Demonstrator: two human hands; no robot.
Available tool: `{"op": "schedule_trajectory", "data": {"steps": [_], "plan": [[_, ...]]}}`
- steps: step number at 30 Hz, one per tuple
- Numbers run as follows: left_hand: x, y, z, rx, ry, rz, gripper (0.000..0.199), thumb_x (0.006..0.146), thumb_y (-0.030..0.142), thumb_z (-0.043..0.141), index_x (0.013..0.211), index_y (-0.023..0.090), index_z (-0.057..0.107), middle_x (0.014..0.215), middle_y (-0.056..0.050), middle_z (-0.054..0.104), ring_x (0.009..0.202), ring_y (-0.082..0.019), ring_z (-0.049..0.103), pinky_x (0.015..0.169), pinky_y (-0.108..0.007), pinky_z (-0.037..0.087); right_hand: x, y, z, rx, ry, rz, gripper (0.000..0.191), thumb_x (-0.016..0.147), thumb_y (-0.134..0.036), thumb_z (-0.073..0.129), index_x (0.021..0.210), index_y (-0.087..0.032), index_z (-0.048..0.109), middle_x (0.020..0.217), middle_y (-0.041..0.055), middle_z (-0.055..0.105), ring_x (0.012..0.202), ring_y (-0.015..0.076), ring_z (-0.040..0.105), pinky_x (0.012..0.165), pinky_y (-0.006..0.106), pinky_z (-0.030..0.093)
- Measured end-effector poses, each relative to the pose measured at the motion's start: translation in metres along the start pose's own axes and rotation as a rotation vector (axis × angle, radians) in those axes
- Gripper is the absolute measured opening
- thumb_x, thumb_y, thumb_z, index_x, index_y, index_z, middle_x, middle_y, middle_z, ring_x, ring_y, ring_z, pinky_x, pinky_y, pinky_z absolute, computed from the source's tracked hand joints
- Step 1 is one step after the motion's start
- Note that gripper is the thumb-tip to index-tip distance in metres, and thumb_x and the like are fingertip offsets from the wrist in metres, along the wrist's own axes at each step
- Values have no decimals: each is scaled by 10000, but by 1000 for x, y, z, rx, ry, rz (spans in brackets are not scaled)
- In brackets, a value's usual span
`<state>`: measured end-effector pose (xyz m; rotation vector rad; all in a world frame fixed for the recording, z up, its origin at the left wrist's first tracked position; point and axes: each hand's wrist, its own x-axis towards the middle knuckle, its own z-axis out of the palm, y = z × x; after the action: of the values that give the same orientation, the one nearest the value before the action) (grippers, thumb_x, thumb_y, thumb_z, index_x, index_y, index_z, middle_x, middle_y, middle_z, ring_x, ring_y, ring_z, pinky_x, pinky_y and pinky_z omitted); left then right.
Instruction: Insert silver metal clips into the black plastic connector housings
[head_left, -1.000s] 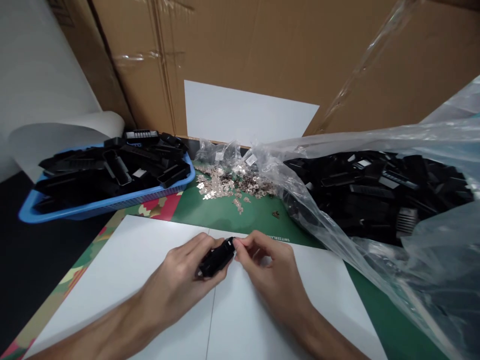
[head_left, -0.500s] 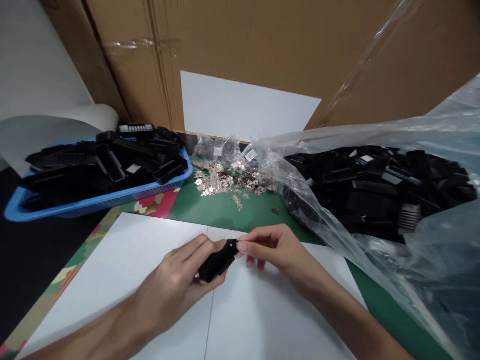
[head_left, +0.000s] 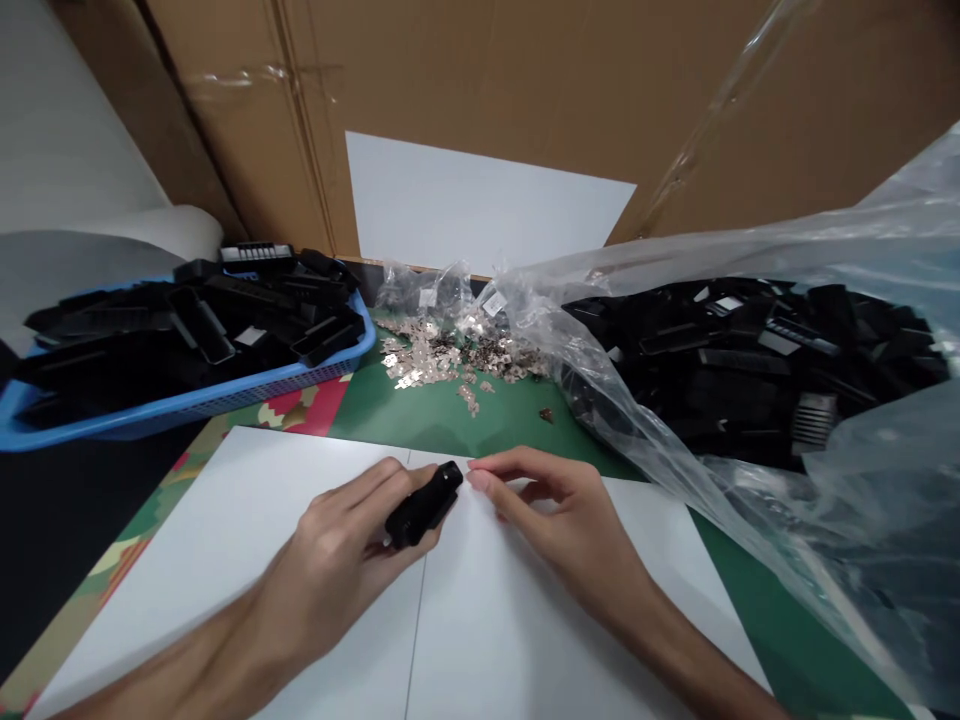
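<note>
My left hand (head_left: pixel 339 545) grips a black plastic part (head_left: pixel 426 506), a short block-shaped housing, tilted with its far end up and to the right. Thumb and fingers wrap its two sides. Just right of that end, my right hand (head_left: pixel 561 508) has thumb and forefinger closed in a pinch, a small gap away from the part. Whatever is in that pinch, if anything, is too small to make out. Both hands are above white sheets (head_left: pixel 480 620). Beyond them lies a heap of small shiny metal pieces (head_left: pixel 427 360).
At left, a blue basket (head_left: pixel 300 378) is piled with black plastic parts. A clear plastic bag (head_left: pixel 660 420) on the right holds many similar ones. Crumpled clear bags (head_left: pixel 405 288) lie behind the metal heap. A cardboard wall (head_left: pixel 487 80) with white paper (head_left: pixel 487 205) stands at the back.
My right fingertips have come away from the end of the black plastic part, leaving a small gap. My left hand has turned the part slightly and shifted a little left.
</note>
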<state>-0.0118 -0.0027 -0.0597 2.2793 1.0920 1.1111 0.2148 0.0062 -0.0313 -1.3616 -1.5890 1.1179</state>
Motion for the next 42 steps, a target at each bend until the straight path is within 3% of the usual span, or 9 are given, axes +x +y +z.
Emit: {"op": "schedule_trajectory", "data": {"steps": [6, 18, 23, 25, 28, 30, 32, 36, 42], "plan": [[3, 1, 0, 29, -18, -2, 251, 974, 120, 660, 1211, 191, 619, 904, 12, 656, 777, -111, 670, 700, -179, 529, -10, 6, 17, -62, 41, -287, 224, 981, -163, 673, 1113, -279, 812, 1060, 25, 798, 919, 169, 745, 732, 256, 610], [0, -1, -1, 12, -47, -8, 228, 1020, 183, 615, 1247, 184, 599, 915, -11, 648, 800, -127, 671, 710, -193, 555, -12, 16, 15, -343, 66, -559, 262, 994, -69, 618, 1191, -199, 730, 1131, 64, 772, 1025, 195, 750, 923, 315, 639], [0, 0, -2, 13, -40, 17, 227, 1035, 193, 593, 1262, 195, 582, 903, -7, 641, 785, -129, 659, 709, -202, 553, -9, 15, 6, -488, -62, -766, 360, 999, -30, 557, 1318, -139, 683, 1191, 141, 760, 1116, 246, 734, 963, 366, 640], [-1, 1, -2, 23, -40, 19, 254, 1032, 183, 595, 1284, 207, 580, 902, -4, 633, 798, -134, 659, 722, -208, 551, -6, 10, 2, -391, -52, -666, 307, 998, -69, 586, 1254, -168, 725, 1171, 119, 772, 1073, 237, 749, 941, 352, 645], [-2, 4, -2, 16, -82, -2, 303, 1019, 140, 595, 1308, 232, 585, 903, 6, 625, 773, -125, 651, 696, -203, 529, 2, 1, -2, -83, -43, -236, 152, 986, -232, 681, 1088, -207, 790, 1020, 62, 800, 881, 194, 776, 820, 296, 660], [-2, 5, -3, 14, -102, -1, 334, 1014, 112, 588, 1322, 240, 586, 897, 12, 624, 764, -119, 651, 694, -197, 521, 7, -1, -4, 119, -137, 23, 178, 941, -339, 746, 1027, -201, 816, 941, 54, 806, 814, 188, 774, 771, 285, 658], [-3, 5, -3, 21, -99, 12, 367, 1010, 92, 588, 1346, 239, 574, 908, 11, 632, 784, -118, 659, 725, -192, 525, 11, 1, -5, 253, -218, 161, 234, 881, -397, 799, 989, -193, 837, 897, 56, 809, 777, 181, 762, 746, 282, 654], [-3, 6, -5, 30, -107, 29, 362, 1016, 91, 582, 1350, 231, 568, 917, 3, 649, 782, -123, 662, 733, -199, 531, 14, 9, -5, 296, -240, 225, 281, 827, -459, 833, 936, -201, 856, 824, 54, 801, 728, 166, 733, 672, 258, 626], [-3, 7, -4, 50, -125, 40, 343, 1030, 112, 561, 1347, 242, 572, 920, 9, 664, 748, -116, 667, 702, -189, 531, 15, 6, -9, 209, -286, 198, 276, 896, -444, 773, 948, -183, 843, 829, 63, 800, 773, 174, 743, 683, 251, 599]]}}
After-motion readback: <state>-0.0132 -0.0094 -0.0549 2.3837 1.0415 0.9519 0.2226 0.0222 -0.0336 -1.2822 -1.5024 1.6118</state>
